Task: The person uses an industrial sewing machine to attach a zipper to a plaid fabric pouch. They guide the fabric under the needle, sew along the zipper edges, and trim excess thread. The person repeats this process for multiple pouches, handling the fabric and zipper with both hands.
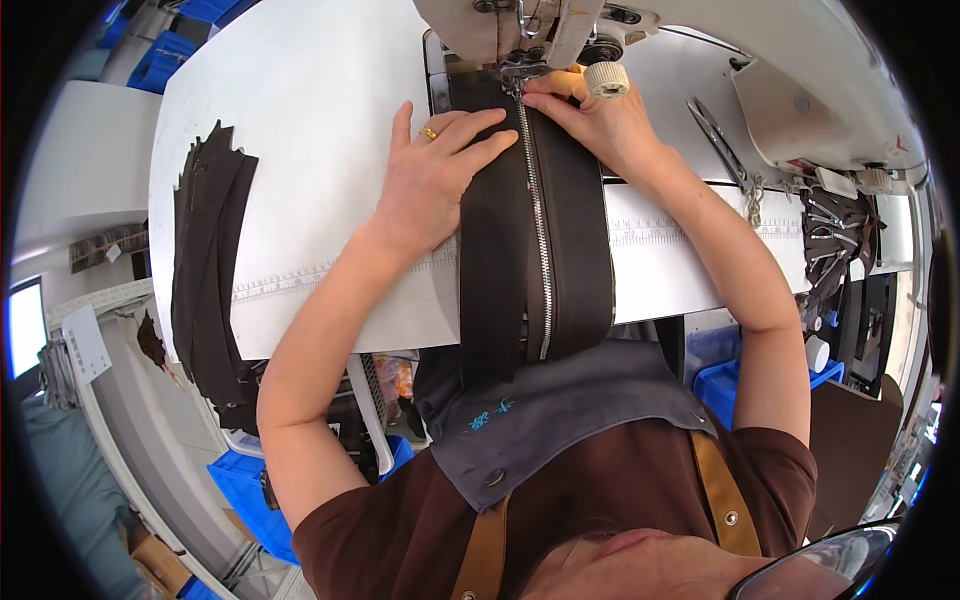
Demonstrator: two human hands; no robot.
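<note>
A long dark fabric panel (490, 260) lies on the white sewing table and drapes over its front edge. A zipper (541, 240) with silver metal teeth runs along it, its far end under the presser foot (516, 82) of a sewing machine (560, 30). My left hand (435, 170), a ring on one finger, rests on the panel left of the teeth with its fingers spread. Close beside the presser foot, my right hand (610, 125) has thumb and forefinger pinched at the zipper's right edge; the fingertips are partly hidden by the machine.
Dark fabric strips (210, 270) are piled at the table's left edge. On the right lie metal scissors (716, 140) and a bunch of dark zippers with silver pulls (835, 235). A printed ruler scale (655, 232) crosses the tabletop. Blue bins (718, 388) stand below.
</note>
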